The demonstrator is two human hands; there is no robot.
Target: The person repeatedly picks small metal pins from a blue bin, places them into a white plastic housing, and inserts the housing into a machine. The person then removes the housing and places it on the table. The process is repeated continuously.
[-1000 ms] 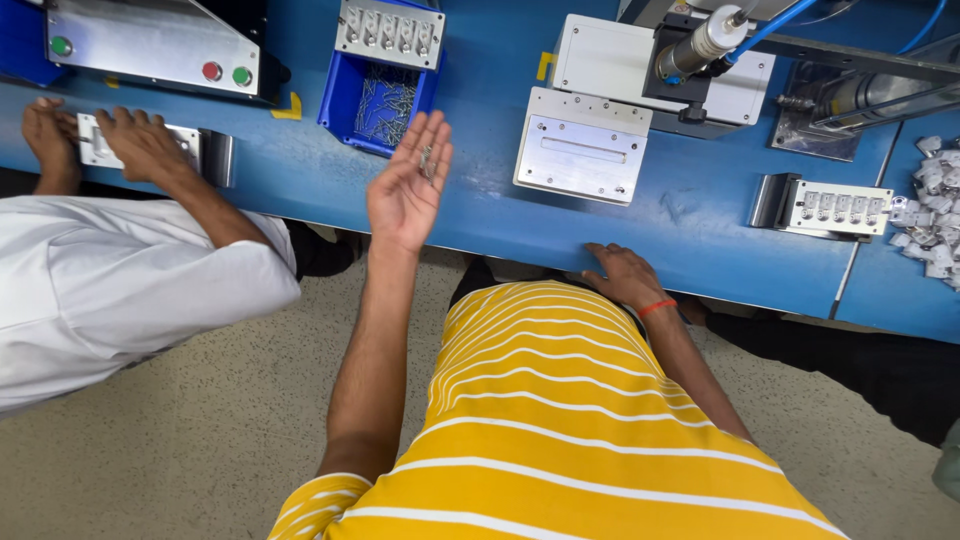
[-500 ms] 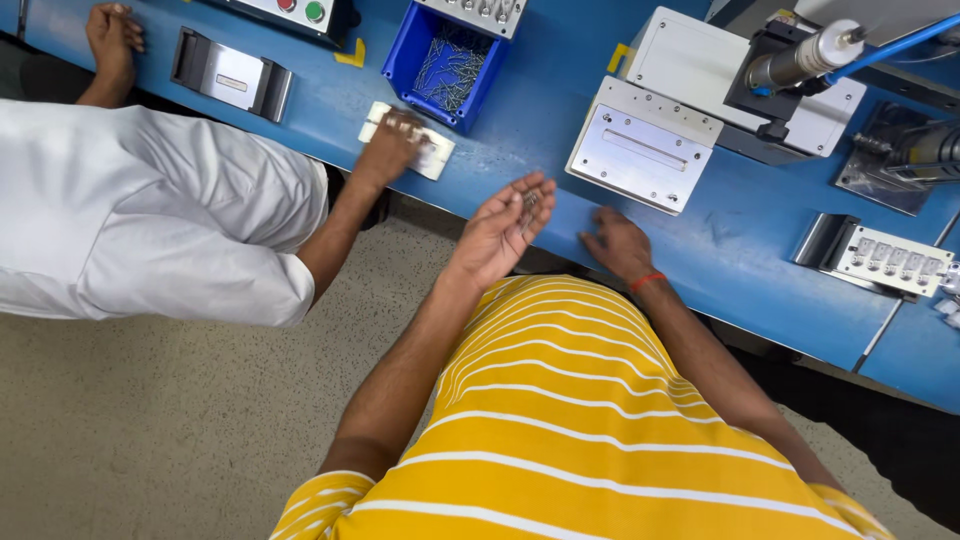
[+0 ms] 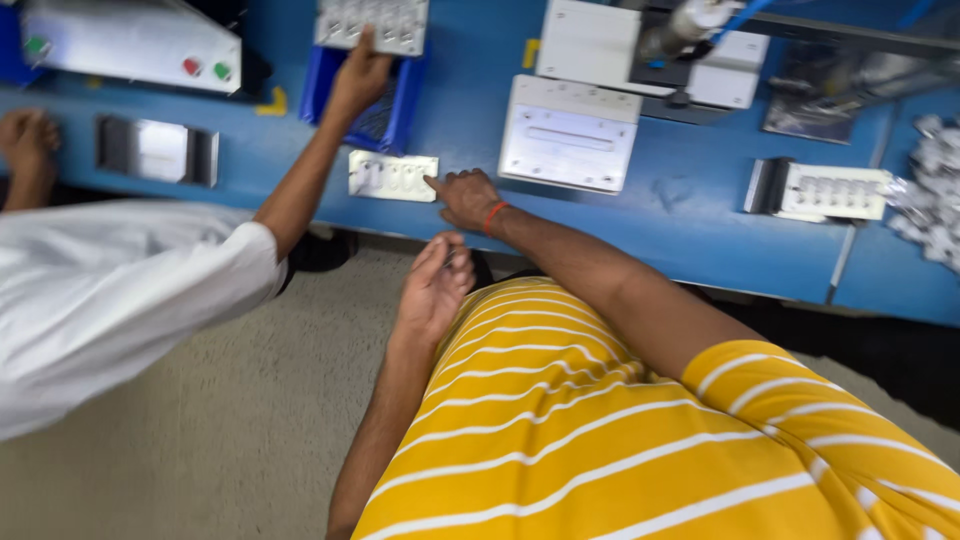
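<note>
R hand is reaching over the bench edge, index finger out and touching the small white slotted tray on the blue bench, other fingers curled, gripping nothing. L hand is hovering below the edge, fingers half-curled (maybe pinching sth small, can't tell). Best sliding the tray flat w/ more fingertips, clear of the co-worker's arm.

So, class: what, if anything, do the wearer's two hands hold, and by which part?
Right hand holds nothing; a fingertip touches the small white tray's right end. Left hand is cupped; contents cannot be told.
</note>
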